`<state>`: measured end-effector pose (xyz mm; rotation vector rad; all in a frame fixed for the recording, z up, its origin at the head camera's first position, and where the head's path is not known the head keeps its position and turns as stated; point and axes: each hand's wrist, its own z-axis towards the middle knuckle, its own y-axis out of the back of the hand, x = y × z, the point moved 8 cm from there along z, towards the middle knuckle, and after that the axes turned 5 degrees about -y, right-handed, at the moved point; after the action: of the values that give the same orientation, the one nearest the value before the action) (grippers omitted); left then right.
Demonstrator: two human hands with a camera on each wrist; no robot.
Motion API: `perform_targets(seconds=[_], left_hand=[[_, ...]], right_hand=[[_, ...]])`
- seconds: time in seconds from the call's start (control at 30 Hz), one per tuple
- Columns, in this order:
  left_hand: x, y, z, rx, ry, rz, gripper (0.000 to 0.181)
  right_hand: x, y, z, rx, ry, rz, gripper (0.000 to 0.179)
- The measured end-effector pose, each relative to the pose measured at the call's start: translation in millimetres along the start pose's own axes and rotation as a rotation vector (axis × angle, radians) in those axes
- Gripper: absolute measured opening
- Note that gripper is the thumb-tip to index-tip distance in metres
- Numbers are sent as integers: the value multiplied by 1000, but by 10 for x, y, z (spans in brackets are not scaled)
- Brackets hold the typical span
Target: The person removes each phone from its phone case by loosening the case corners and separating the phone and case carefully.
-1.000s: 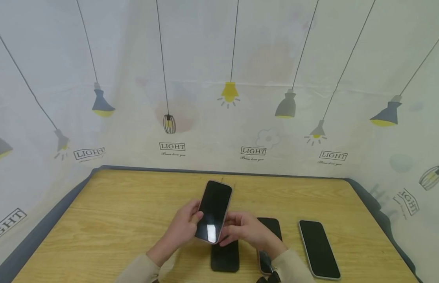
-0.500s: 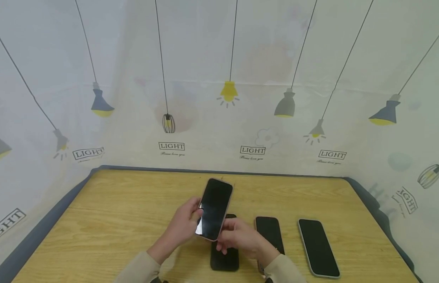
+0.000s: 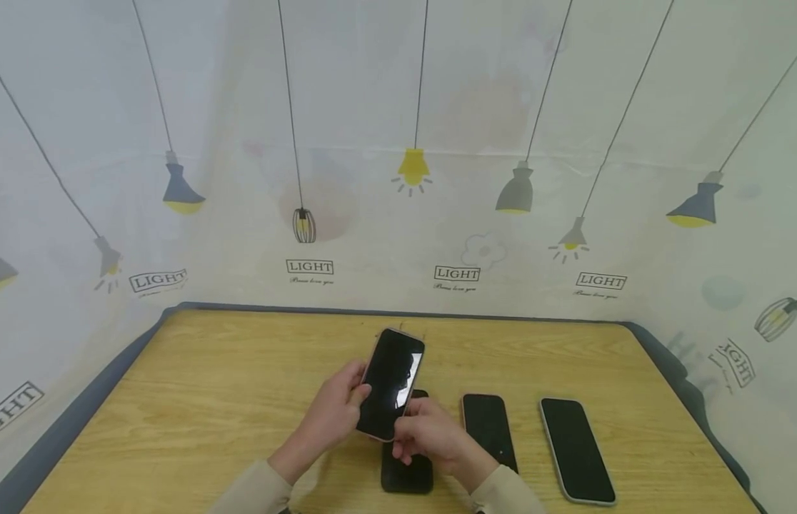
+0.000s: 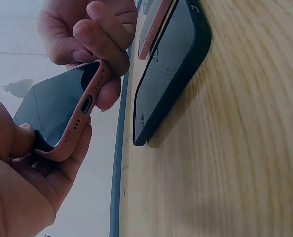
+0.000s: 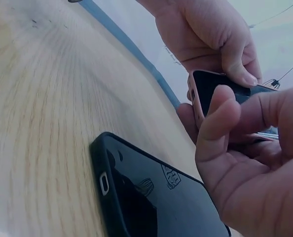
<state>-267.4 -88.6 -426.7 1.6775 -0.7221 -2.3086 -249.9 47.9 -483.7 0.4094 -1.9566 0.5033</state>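
Head view: a pink-cased smartphone (image 3: 392,385) is raised above the wooden counter (image 3: 212,400), tilted, its dark screen showing a bright reflection. Of the hands, the left hand (image 3: 334,407) grasps its left side, thumb over the screen; the right hand (image 3: 433,435) pinches its lower right edge, the other fingers curled. Partly hidden below, a black-cased smartphone (image 3: 408,475) lies on the counter; further toward the counter's right edge come a pink-edged smartphone (image 3: 488,425) and a white-edged smartphone (image 3: 578,450), all screen up.

Left wrist view: the held phone's port end faces the camera, the left thumb on its screen and fingers beneath, the right hand at the opposite corner.

Right wrist view: the held phone sits between both hands, and the black-cased one lies on the counter just beside the right hand.
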Motion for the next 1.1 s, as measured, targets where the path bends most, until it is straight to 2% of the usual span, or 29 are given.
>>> perform_targets(seconds=[0.1,0.27,0.57,0.7,0.87,1.1], left_hand=[[-6,-9,-3,7,-5,2,21],[-33,-20,-10,21,-31,-14,19],[-87,-20,-26,-1,-68,63,16],[-94,-4,-23,-15,-51,60,16],[-40,-13,-25,9,-3,-6,18],[75,-3,-27,23,75,-157,20]], right_hand=[[6,-2,-3,-38,-5,5,19],[8,12,4,-68,-19,15,20],[-6,28,11,-40,-31,31,18],[12,9,0,-3,-27,36,18],[31,-15,-16,48,-22,50,20],[51,-41,-27,108,5,47,23]])
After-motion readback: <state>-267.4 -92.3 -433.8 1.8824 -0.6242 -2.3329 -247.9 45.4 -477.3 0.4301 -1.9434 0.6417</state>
